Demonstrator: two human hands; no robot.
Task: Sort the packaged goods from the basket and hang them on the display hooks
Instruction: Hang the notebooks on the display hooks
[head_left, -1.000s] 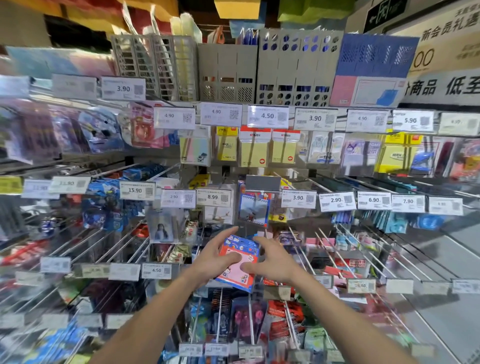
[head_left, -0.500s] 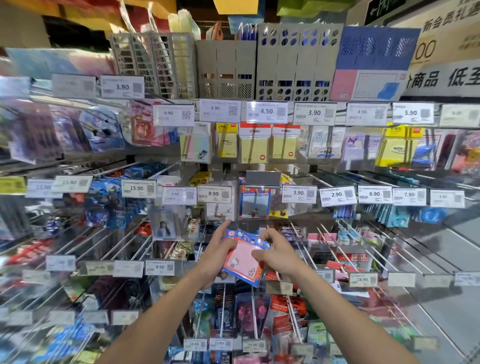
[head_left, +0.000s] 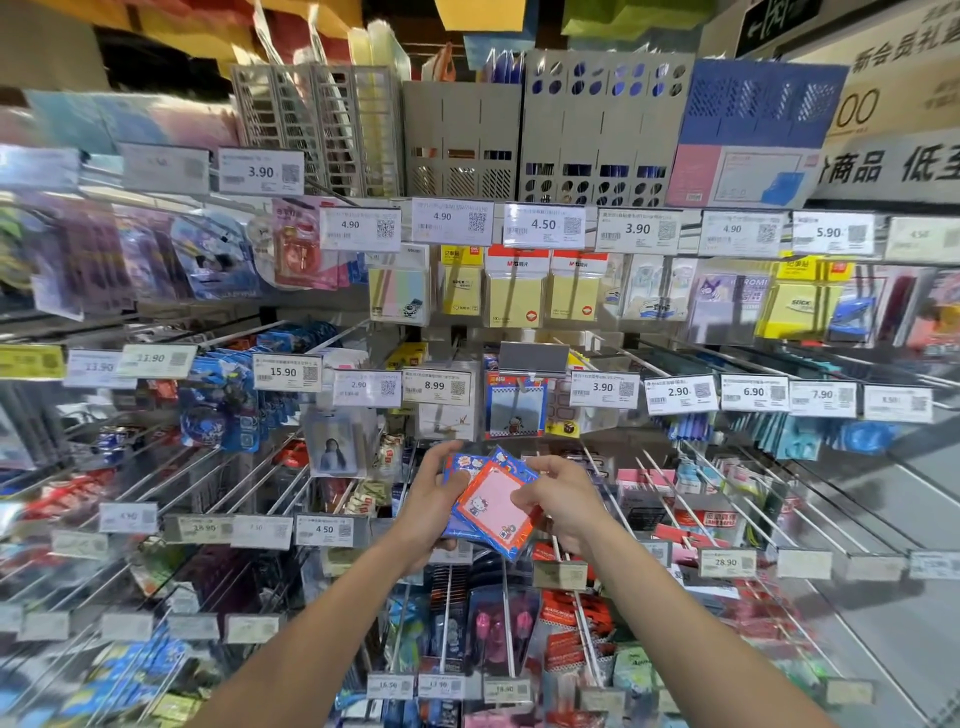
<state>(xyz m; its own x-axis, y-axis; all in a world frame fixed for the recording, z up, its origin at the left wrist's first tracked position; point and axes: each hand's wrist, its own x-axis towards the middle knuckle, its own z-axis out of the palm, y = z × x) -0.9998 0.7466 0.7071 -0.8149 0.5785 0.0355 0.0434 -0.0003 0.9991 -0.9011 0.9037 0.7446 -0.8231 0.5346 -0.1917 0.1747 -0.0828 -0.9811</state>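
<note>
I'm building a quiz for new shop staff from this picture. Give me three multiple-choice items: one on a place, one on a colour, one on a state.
1. What hangs just under the top-row 4.50 price tag?
A. yellow note pads
B. scissors
C. batteries

2. The middle of the front packet is:
A. green
B. pink
C. black

3. The packets are:
A. on a hook
B. on the floor
C. held in the hands

Answers:
1 A: the yellow pads hang right below that tag.
2 B: it shows a pink square inside a red border.
3 C: the left hand and right hand both grip them.
</note>
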